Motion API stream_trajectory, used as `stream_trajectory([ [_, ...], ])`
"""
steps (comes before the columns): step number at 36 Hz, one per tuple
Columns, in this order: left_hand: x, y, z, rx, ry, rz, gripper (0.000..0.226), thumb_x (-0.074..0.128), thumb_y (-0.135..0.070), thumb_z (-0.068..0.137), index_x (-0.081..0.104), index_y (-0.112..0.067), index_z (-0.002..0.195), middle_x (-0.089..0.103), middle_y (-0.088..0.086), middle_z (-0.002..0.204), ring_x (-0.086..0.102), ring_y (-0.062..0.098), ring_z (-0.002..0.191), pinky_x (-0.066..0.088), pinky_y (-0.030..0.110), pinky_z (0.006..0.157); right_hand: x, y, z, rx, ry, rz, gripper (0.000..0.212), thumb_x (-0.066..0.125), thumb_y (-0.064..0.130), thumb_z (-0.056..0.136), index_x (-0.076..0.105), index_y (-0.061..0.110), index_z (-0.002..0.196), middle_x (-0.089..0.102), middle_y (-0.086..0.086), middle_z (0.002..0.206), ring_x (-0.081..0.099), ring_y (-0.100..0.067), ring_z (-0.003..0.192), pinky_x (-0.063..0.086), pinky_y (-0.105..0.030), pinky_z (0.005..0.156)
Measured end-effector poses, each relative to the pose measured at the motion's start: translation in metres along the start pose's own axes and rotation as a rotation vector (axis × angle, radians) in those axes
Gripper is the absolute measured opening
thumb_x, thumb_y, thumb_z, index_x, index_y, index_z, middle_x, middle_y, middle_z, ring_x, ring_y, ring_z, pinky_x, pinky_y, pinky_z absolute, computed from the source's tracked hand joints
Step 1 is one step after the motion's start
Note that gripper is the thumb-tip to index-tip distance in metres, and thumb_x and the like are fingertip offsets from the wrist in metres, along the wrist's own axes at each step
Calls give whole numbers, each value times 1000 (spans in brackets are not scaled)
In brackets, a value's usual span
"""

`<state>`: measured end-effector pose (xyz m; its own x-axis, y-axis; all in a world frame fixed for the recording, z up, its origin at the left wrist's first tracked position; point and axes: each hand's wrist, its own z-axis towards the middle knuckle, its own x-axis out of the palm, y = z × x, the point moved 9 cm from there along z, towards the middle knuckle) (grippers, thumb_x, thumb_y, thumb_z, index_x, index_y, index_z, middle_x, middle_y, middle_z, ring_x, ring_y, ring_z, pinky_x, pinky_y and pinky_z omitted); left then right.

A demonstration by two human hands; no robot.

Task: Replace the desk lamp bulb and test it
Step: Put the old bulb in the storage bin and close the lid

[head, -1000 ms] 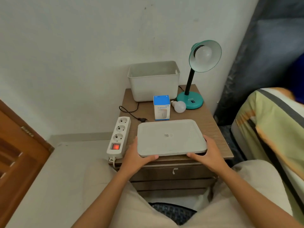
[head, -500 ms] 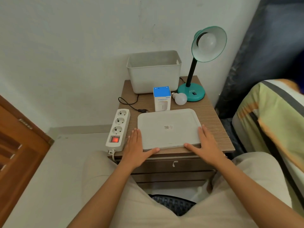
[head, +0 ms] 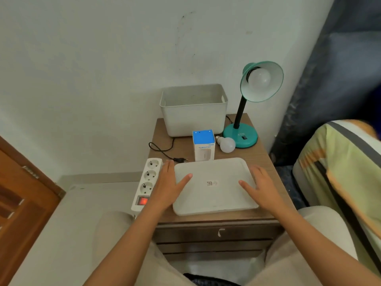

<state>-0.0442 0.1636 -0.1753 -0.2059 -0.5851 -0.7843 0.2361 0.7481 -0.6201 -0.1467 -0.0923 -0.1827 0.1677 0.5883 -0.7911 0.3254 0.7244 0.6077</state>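
Hands lying flat & spread: left hand (head: 167, 185) + right hand (head: 260, 185) holding nothing, resting on white tray (head: 214, 200). Spare bulb (head: 226, 144) sitting beside teal lamp (head: 240, 135) base, behind tray.

A bedroom: wooden nightstand (head: 261, 159) beside a bed (head: 338, 162).

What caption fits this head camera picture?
Both hands flat by a white tray, teal lamp behind.

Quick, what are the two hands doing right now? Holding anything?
Left hand: open, fingers spread at the left edge of the white tray, holding nothing.
Right hand: open, flat over the tray's right side, holding nothing.
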Motion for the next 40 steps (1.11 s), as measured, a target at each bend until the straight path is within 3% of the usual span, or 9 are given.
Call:
stream_trajectory([
  [4,-40,-18,52,19,-78,-28,86,50,-53,89,9,-6,149,5,8,159,5,19,146,12,36,117,-15,24,44,-30,-2,-26,55,54,32,91,34,15,140,37,-8,147,36,-23,134,30,-35,110],
  [11,-103,-37,144,5,-211,-157,75,60,-45,86,29,-3,141,32,15,145,31,27,135,27,30,105,-15,48,124,-18,52,-70,56,56,28,90,35,9,138,38,-14,144,35,-27,133,30,-36,108],
  [16,-106,-29,202,-71,-169,-205,103,61,-64,75,18,-4,147,21,14,153,23,27,141,24,41,115,-3,52,164,-18,62,-164,56,55,35,89,38,8,135,43,-15,136,41,-30,125,34,-37,103],
  [21,-98,-27,232,-52,-173,-271,85,64,-60,76,34,-10,139,36,11,140,39,24,129,36,34,104,12,45,179,3,53,-227,53,57,44,85,48,9,124,49,-13,124,44,-29,115,38,-37,97],
  [28,-95,-23,238,-26,-228,-290,82,68,-52,77,35,-11,140,37,11,139,38,23,129,33,31,103,11,42,182,32,5,-165,50,66,41,79,58,4,111,54,-17,114,48,-31,106,37,-35,92],
  [34,-95,-24,237,-29,-214,-292,89,68,-57,74,32,-11,142,35,11,142,37,24,131,35,38,107,-27,62,156,-11,-159,17,49,68,37,79,57,8,117,54,-11,113,50,-24,103,42,-33,88],
  [40,-97,-23,235,-20,-217,-312,91,69,-61,70,35,-13,140,39,11,139,39,24,129,37,41,107,-79,134,135,-258,-328,132,47,70,33,78,57,11,117,52,-4,115,48,-19,105,37,-26,87],
])
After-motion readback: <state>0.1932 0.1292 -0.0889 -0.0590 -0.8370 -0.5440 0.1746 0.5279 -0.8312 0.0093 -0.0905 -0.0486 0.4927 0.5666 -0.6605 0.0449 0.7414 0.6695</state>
